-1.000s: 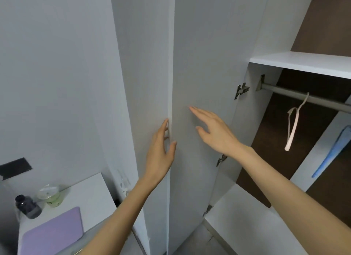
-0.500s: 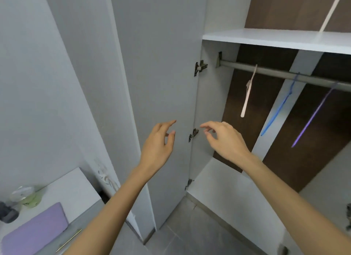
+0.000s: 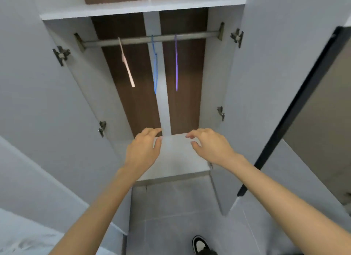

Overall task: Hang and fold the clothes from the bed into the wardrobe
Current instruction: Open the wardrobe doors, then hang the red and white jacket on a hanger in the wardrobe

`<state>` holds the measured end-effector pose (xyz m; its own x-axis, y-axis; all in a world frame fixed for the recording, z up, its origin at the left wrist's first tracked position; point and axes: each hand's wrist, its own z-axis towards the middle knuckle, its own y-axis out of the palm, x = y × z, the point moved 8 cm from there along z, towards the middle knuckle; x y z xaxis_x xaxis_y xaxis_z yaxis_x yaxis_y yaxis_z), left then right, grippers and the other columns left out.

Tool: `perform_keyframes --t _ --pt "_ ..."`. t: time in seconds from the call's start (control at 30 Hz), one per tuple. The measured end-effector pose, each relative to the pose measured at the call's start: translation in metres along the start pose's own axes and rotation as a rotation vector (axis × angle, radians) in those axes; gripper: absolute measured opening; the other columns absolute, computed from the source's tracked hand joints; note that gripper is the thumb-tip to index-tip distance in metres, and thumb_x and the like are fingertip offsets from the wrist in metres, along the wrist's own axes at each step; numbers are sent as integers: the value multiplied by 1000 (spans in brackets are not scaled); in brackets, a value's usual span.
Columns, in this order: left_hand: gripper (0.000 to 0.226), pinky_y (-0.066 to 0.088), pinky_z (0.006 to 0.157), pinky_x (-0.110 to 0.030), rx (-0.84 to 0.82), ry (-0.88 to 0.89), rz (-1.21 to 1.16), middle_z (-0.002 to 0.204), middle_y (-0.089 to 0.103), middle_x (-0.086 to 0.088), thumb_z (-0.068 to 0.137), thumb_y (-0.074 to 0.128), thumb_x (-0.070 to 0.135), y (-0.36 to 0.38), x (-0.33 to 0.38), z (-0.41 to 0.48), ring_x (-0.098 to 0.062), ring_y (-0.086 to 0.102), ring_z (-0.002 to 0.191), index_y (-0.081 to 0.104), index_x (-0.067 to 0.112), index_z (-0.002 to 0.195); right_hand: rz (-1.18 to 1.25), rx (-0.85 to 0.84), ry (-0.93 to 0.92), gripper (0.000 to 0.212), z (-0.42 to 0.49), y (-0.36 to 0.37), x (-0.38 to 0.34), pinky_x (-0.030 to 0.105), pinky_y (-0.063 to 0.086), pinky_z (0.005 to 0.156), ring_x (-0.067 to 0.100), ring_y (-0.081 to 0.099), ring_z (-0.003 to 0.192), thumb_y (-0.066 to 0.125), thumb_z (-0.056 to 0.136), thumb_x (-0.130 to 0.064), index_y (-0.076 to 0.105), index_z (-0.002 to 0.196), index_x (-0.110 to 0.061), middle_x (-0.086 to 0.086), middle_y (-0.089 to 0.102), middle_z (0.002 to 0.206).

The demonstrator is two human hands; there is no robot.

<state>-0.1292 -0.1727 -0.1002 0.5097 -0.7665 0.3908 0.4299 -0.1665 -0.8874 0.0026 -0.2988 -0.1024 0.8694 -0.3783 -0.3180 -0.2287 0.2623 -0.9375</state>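
The wardrobe stands open before me, both doors swung wide. A grey metal rail (image 3: 148, 39) crosses its upper part. Three bare hangers hang from it: a pink hanger (image 3: 126, 64) at the left, a blue hanger (image 3: 155, 68) in the middle, a purple hanger (image 3: 176, 64) to the right. Below lies the white wardrobe floor panel (image 3: 176, 155). My left hand (image 3: 144, 150) and my right hand (image 3: 210, 146) hover side by side in front of it, fingers loosely curled, holding nothing. No clothes or bed are in view.
The left door (image 3: 38, 102) and right door (image 3: 252, 102) flank the opening. A white shelf (image 3: 142, 8) sits above the rail. A dark-framed door or panel (image 3: 303, 102) stands at the right. Grey floor tiles (image 3: 171, 216) and my shoe (image 3: 200, 245) lie below.
The view has swung right from the left door to face the open wardrobe. Both hands left the door and came down together in front of the opening. The desk has left the view.
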Motion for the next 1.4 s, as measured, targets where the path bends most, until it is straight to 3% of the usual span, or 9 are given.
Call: perform_keyframes --t 0.13,0.37,0.47,0.73,0.87,0.97,1.13,1.4 --pt "37 43 99 -40 -159 224 -32 137 51 0 100 41 30 39 64 -39 -22 49 123 50 24 136 33 8 233 34 -96 3 34 33 49 86 18 53 119 46 97 -22 56 129 -27 -7 58 131" --pt "39 43 96 -36 -405 565 -57 137 50 2 100 40 31 98 193 -125 -23 49 121 47 26 138 14 90 608 35 -280 -20 92 33 46 87 18 51 122 47 96 -21 57 129 -27 -6 57 133" --pt "40 44 94 -34 -467 677 -59 137 49 3 99 41 31 122 250 -157 -22 50 120 46 27 139 28 114 737 36 -350 -28 113 34 46 93 17 50 124 47 94 -19 57 129 -26 -6 56 134" --pt "41 41 94 -33 -629 1015 -82 139 50 1 100 41 31 185 423 -274 -21 47 125 43 26 140 51 241 1079 34 -555 -46 169 34 47 86 21 55 115 48 94 -20 59 125 -24 -2 60 125" --pt "40 42 85 -32 -724 1105 -84 135 52 1 99 42 29 226 496 -338 -21 52 116 45 26 139 56 279 1223 32 -656 -48 196 27 44 77 15 56 111 49 94 -21 59 125 -26 -6 60 127" --pt "41 43 88 -31 -782 1159 -67 137 51 1 99 42 28 258 539 -379 -19 50 119 44 26 140 134 321 1320 30 -722 -41 215 26 42 75 15 58 107 50 94 -21 61 122 -26 -5 61 125" --pt "42 43 89 -29 -870 1212 -60 135 53 0 98 43 27 303 596 -430 -19 51 119 43 24 140 201 355 1432 29 -806 -20 249 32 50 83 17 60 103 53 92 -22 62 119 -26 -2 60 126" --pt "43 43 92 -30 -1065 1179 2 134 55 -2 98 45 26 409 664 -481 -20 53 117 42 21 140 369 344 1601 38 -884 25 319 33 45 98 20 56 119 51 91 -14 60 127 -20 0 60 132"
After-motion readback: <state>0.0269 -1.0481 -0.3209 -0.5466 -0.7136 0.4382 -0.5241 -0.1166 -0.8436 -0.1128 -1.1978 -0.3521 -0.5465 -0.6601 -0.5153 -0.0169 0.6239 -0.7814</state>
